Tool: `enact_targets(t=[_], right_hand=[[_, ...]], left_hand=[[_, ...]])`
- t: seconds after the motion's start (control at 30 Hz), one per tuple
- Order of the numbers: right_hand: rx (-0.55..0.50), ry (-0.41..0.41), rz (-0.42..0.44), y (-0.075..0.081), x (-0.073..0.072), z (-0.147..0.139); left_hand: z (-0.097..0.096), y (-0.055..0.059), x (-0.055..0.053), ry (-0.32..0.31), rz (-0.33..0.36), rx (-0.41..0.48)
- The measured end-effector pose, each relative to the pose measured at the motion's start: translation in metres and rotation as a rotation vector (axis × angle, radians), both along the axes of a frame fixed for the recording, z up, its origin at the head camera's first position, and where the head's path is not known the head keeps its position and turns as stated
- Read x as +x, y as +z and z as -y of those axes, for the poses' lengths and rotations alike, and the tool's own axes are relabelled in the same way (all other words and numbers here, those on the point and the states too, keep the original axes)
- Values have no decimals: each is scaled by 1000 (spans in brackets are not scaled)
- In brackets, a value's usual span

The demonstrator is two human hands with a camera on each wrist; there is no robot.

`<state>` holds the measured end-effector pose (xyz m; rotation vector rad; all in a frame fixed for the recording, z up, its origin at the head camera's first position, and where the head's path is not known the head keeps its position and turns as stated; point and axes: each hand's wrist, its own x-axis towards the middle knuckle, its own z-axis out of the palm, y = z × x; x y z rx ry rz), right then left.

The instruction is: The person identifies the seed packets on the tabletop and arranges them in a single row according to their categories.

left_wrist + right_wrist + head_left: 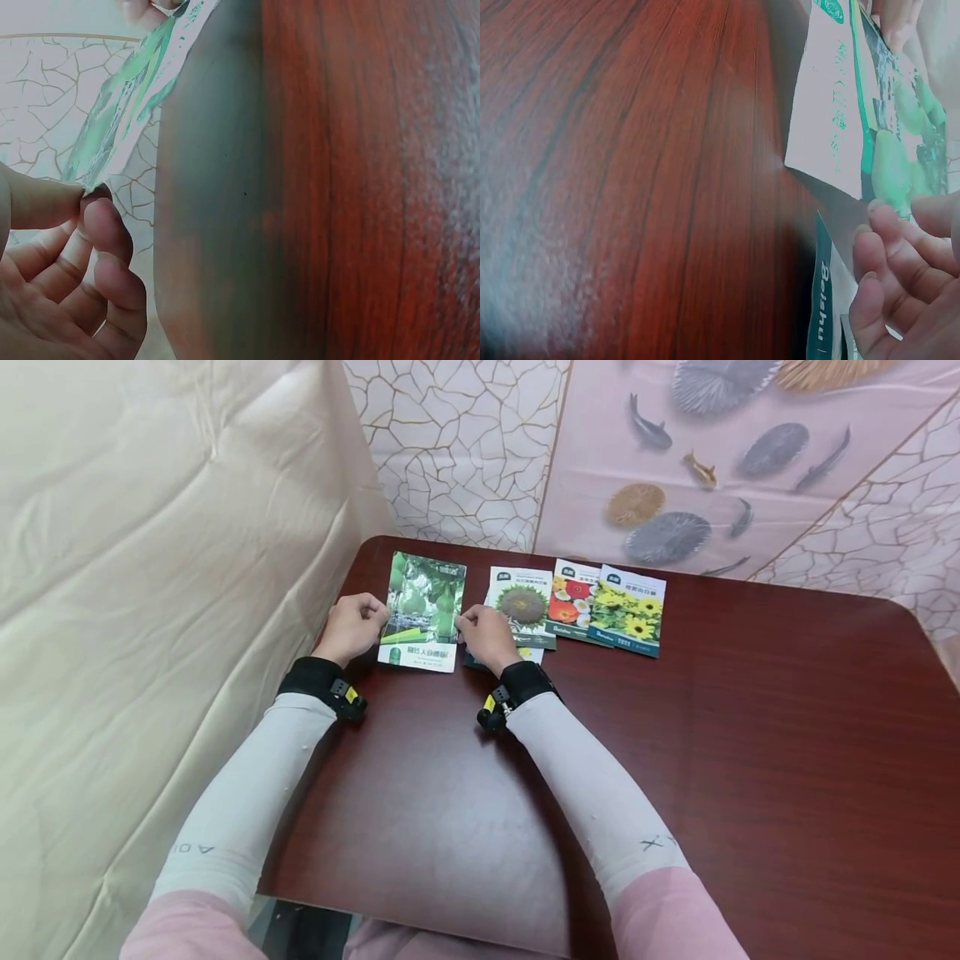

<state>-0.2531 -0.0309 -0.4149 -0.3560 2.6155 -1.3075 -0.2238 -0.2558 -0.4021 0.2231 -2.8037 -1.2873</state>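
A green seed packet (423, 606) with gourds pictured on it is held between both hands, its printed lettering upside down in the head view. On its left edge, the left hand (351, 628) pinches it between thumb and fingers. The right hand (489, 637) pinches the opposite edge. Both wrist views show the packet (829, 112) tilted above the table. Beneath the right hand lies a partly hidden packet (531, 656), most of it covered by a sunflower seed packet (522, 606) and the hand.
Right of the hands, a packet with red and white flowers (572, 602) is partly overlapped by a yellow-flower packet (628, 610). They lie on the dark red wooden table (750, 735). A cream cloth (187, 568) hangs along the left edge, and a patterned cloth (465, 452) stands behind.
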Motion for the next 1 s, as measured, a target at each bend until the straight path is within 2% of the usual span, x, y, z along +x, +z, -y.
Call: enact_targets(t=[0.27, 0.5, 0.63, 0.77, 0.83, 1.0], right_hand=[[-24, -13, 37, -2, -1, -4], [-40, -14, 89, 0, 0, -7], [-37, -15, 85, 2, 5, -11], [-10, 11, 63, 6, 16, -15], [-1, 28, 69, 10, 24, -17], [-18, 86, 125, 23, 48, -18]], left_hand=[[-5, 3, 0, -16, 34, 31], [-6, 2, -1, -27, 38, 21], [-7, 3, 5, -53, 39, 1], [-8, 8, 16, -77, 33, -53], [-7, 10, 25, -86, 3, -101], [-6, 16, 55, -102, -95, -224]])
